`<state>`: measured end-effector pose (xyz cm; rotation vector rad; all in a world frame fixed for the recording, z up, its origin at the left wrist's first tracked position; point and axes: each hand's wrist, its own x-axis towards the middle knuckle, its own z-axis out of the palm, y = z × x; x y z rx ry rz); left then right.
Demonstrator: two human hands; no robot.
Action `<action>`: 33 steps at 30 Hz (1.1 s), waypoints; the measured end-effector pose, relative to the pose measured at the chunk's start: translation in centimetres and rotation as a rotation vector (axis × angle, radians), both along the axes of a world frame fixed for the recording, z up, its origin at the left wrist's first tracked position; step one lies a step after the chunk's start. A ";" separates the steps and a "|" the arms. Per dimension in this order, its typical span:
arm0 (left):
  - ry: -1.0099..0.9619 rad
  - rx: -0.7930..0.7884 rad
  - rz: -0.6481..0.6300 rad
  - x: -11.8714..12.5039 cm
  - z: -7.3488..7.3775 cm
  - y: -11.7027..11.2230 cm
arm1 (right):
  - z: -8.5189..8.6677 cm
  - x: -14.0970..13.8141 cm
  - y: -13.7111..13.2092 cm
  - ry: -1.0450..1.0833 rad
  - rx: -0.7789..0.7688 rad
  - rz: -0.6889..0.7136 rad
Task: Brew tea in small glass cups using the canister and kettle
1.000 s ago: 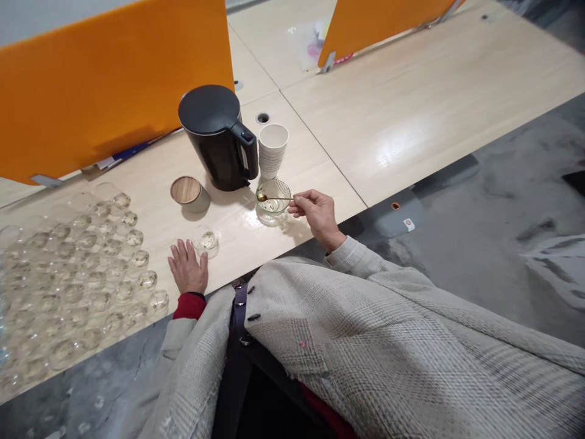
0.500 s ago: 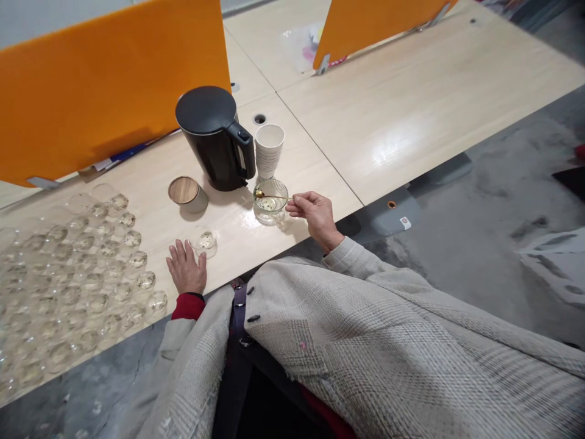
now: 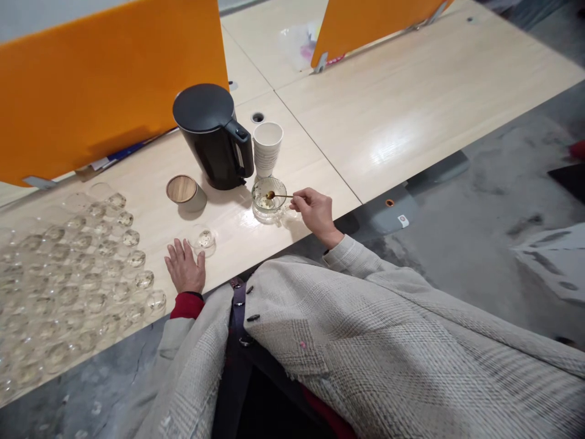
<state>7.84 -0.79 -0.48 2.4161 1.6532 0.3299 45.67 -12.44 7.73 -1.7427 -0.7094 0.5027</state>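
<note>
My right hand [image 3: 314, 213] pinches the handle of a small gold spoon [image 3: 271, 195]. The spoon's bowl is over a ribbed clear glass bowl [image 3: 282, 208], which holds pale liquid and dark flecks. Flat on the table, fingers spread, lies my left hand [image 3: 186, 268]. Just right of its fingertips stands a small clear cup [image 3: 205, 240] with dark bits in the bottom. A stack of white paper cups [image 3: 267, 149] rises right behind the glass bowl.
A black kettle [image 3: 208, 140] stands behind, near an orange divider [image 3: 114, 79]. A pale canister [image 3: 194, 199] with a wooden lid sits left of the glass bowl. Many small clear cups [image 3: 91, 281] with flecked liquid crowd the table's left side. The table's front edge runs close to my body.
The spoon's bowl has shifted slightly to the right, away from the left rim and over the middle of the glass bowl. My left hand stays in place.
</note>
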 end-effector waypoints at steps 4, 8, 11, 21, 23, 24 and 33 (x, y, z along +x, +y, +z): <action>0.005 -0.010 0.003 0.1 0.1 0.0 | 0.7 0.0 0.4 -0.430 -0.258 0.134; 0.010 -0.022 0.007 0.1 0.2 0.0 | 1.7 -0.2 0.9 -0.606 -0.424 0.210; 0.016 -0.031 0.011 0.1 0.2 0.0 | 1.7 -0.2 0.9 -0.514 -0.368 0.245; -0.004 -0.041 0.015 0.2 0.4 -0.2 | 1.1 -0.1 0.8 0.405 0.064 0.016; 0.000 -0.039 0.016 0.2 0.5 -0.2 | 1.3 -0.1 0.6 0.453 0.077 -0.006; 0.003 -0.037 0.016 0.3 0.5 -0.2 | 1.5 0.0 0.6 0.470 0.080 -0.021; 0.016 -0.015 0.005 0.3 0.6 -0.3 | 2.3 0.5 -1.0 0.523 0.084 -0.132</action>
